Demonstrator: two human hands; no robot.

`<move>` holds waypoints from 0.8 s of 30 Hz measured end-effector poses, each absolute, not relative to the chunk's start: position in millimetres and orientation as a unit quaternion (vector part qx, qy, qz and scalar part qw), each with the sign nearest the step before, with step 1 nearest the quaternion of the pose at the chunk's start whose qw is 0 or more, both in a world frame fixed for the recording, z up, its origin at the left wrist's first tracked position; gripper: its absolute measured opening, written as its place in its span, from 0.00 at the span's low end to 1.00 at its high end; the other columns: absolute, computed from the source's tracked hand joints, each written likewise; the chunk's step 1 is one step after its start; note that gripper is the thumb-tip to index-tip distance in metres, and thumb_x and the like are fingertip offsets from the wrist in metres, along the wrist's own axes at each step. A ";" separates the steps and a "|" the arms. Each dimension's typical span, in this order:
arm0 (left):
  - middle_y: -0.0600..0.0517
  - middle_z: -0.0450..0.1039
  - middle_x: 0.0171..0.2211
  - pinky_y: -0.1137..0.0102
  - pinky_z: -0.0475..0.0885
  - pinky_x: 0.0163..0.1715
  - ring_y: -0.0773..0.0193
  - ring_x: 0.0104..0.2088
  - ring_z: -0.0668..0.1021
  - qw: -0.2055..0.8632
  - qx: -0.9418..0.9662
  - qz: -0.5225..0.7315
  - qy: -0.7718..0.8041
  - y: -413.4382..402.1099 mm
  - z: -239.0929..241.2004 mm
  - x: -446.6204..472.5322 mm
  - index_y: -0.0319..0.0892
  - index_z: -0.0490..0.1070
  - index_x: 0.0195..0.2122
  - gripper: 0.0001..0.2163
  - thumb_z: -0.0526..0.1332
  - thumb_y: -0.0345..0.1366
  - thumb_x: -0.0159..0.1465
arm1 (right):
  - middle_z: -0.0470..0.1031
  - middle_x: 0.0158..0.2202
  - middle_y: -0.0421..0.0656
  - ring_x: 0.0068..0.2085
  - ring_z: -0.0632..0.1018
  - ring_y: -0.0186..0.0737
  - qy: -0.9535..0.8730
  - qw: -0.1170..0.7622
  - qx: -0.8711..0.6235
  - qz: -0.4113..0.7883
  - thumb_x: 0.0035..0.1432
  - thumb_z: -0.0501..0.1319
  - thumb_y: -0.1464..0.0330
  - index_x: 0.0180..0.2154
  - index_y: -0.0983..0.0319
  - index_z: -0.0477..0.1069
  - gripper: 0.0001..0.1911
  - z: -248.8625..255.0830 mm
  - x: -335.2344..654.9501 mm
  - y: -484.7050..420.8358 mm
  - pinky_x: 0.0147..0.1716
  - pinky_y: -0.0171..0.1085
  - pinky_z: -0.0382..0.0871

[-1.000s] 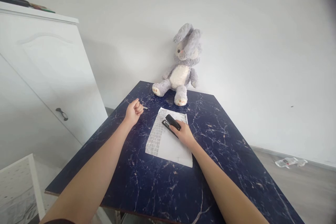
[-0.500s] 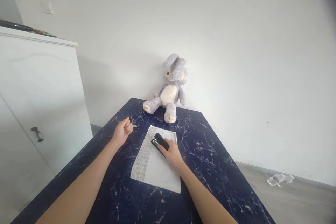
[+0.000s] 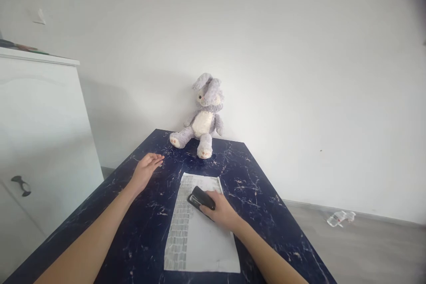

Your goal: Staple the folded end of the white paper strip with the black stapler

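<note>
A black stapler sits over the upper part of a white sheet of paper. My right hand is wrapped round the stapler's rear end from the right. Down the left side of the sheet runs a grey printed pattern of small blocks. My left hand is just above the table, left of the paper and apart from it, fingers stretched out. Something small and pale shows under its fingertips, too small to name.
A grey-and-white plush rabbit sits at the far end of the dark blue marbled table, against the wall. To the left stands a white cabinet with objects on top. Clear plastic items lie on the floor at right.
My left hand has gone from curled fingers near a small pale strip to outstretched fingers. My right hand keeps hold of the stapler. The whole view has shifted slightly.
</note>
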State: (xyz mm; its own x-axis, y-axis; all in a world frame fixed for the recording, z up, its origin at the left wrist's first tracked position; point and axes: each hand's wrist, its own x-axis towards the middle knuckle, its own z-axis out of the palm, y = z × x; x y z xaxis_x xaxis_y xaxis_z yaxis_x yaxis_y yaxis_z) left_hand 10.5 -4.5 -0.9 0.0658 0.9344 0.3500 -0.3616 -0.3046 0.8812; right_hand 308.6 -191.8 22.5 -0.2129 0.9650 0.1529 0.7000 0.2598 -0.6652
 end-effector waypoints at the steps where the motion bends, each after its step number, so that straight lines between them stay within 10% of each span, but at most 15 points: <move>1: 0.47 0.75 0.48 0.57 0.72 0.57 0.51 0.56 0.76 0.489 0.530 0.629 0.291 -3.4 -2.6 9.9 0.43 0.69 0.36 0.10 0.68 0.36 0.56 | 0.78 0.36 0.41 0.39 0.75 0.44 -0.742 0.287 -0.554 0.242 0.60 0.63 0.67 0.43 0.59 0.76 0.09 22.8 312.0 -196.5 0.47 0.42 0.65; 9: 0.41 0.66 0.64 0.50 0.58 0.67 0.47 0.65 0.68 0.098 0.773 0.365 0.510 7.4 -30.7 6.7 0.40 0.73 0.56 0.26 0.54 0.23 0.57 | 0.79 0.38 0.43 0.40 0.76 0.46 -0.747 0.300 -0.531 0.264 0.62 0.62 0.66 0.46 0.59 0.77 0.11 20.8 322.2 -203.4 0.48 0.45 0.67; 24: 0.44 0.76 0.39 0.58 0.70 0.50 0.52 0.43 0.77 0.070 0.799 0.382 0.460 1.1 -25.0 19.1 0.43 0.80 0.40 0.14 0.52 0.36 0.69 | 0.77 0.37 0.43 0.39 0.75 0.43 -0.760 0.294 -0.527 0.241 0.60 0.64 0.69 0.41 0.60 0.76 0.06 23.5 325.4 -202.7 0.45 0.41 0.65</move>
